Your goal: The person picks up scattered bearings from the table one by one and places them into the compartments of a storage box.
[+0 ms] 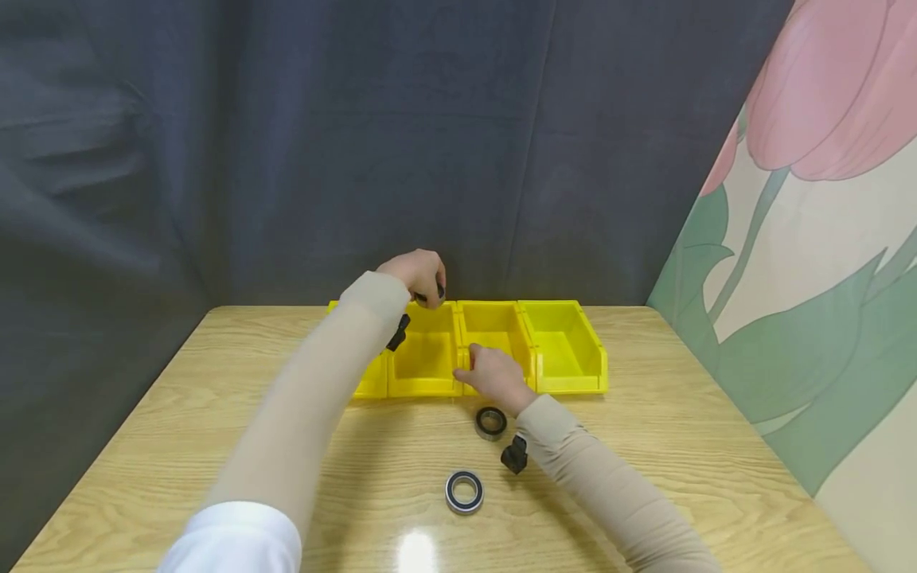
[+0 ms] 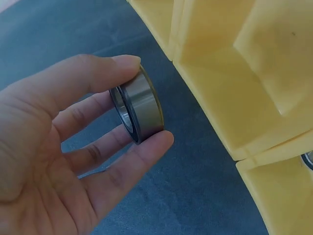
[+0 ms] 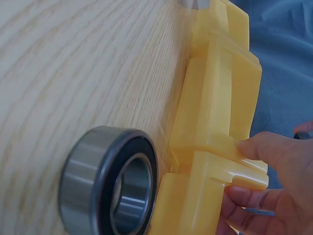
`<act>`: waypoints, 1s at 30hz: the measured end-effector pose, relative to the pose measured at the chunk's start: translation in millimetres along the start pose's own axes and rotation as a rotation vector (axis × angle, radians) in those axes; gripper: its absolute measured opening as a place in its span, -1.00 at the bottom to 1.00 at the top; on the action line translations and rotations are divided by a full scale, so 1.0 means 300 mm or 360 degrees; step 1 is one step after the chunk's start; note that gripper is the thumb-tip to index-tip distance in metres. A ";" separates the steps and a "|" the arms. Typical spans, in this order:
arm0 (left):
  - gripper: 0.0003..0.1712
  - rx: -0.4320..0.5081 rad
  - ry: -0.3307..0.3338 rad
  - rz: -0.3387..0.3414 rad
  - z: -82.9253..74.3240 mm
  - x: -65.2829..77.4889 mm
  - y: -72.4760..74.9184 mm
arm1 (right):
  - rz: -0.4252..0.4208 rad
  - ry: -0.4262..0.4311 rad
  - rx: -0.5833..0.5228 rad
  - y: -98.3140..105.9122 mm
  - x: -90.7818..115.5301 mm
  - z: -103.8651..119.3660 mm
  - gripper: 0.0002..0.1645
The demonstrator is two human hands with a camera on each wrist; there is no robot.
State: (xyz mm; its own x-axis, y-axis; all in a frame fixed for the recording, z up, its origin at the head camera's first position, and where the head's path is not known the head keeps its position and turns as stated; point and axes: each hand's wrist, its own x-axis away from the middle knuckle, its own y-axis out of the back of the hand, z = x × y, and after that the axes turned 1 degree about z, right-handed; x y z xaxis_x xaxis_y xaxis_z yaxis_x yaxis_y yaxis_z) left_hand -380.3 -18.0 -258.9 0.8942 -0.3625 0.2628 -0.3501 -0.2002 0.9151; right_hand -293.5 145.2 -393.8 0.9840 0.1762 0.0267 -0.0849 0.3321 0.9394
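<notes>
My left hand (image 1: 421, 273) is raised over the back of the yellow bins. It pinches a ball bearing (image 2: 145, 105) by its outer ring, thumb opposite fingers, as the left wrist view shows. My right hand (image 1: 497, 374) is at the front of the bins, its thumb and fingers gripping the adjoining walls of a yellow bin (image 3: 239, 171) and its neighbour. Just in front of that hand, a second bearing (image 1: 490, 436) lies on the table. Nearer to me lies a third bearing (image 1: 464, 509), flat.
The yellow bins stand in a row near the table's (image 1: 688, 446) back edge, the rightmost bin (image 1: 571, 383) in full view. Part of another bearing (image 2: 308, 159) shows at the left wrist view's right edge. A dark curtain (image 1: 458, 143) hangs behind.
</notes>
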 end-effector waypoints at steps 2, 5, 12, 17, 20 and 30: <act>-0.64 -0.0003 0.0023 -0.0008 -0.004 -0.013 0.001 | -0.0001 -0.0006 0.0005 0.002 0.000 -0.001 -0.56; -0.63 -0.0007 0.0047 0.0003 -0.004 -0.032 -0.009 | -0.0007 -0.0014 0.0011 0.004 -0.001 -0.002 -0.57; -0.56 0.0025 0.0107 0.0014 0.006 -0.076 -0.072 | 0.0005 -0.0020 0.0000 0.001 0.001 -0.006 -0.57; -0.53 0.0050 0.0125 0.0011 0.004 -0.098 -0.117 | 0.0000 -0.0010 -0.0014 -0.001 0.006 -0.009 -0.57; -0.53 0.0053 0.0125 0.0014 -0.001 -0.106 -0.138 | -0.0009 -0.0008 -0.0013 -0.003 0.009 -0.010 -0.60; -0.56 -0.0002 0.0207 -0.0008 -0.001 -0.141 -0.206 | -0.0025 -0.0006 -0.0014 -0.006 0.012 -0.011 -0.58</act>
State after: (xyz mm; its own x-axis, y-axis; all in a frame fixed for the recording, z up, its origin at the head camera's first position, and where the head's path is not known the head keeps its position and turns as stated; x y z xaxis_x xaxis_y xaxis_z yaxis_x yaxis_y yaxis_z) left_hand -396.5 10.0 -326.5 0.9246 -0.2403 0.2957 -0.3454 -0.2005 0.9168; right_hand -290.2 148.2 -396.5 0.9859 0.1671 0.0130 -0.0706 0.3432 0.9366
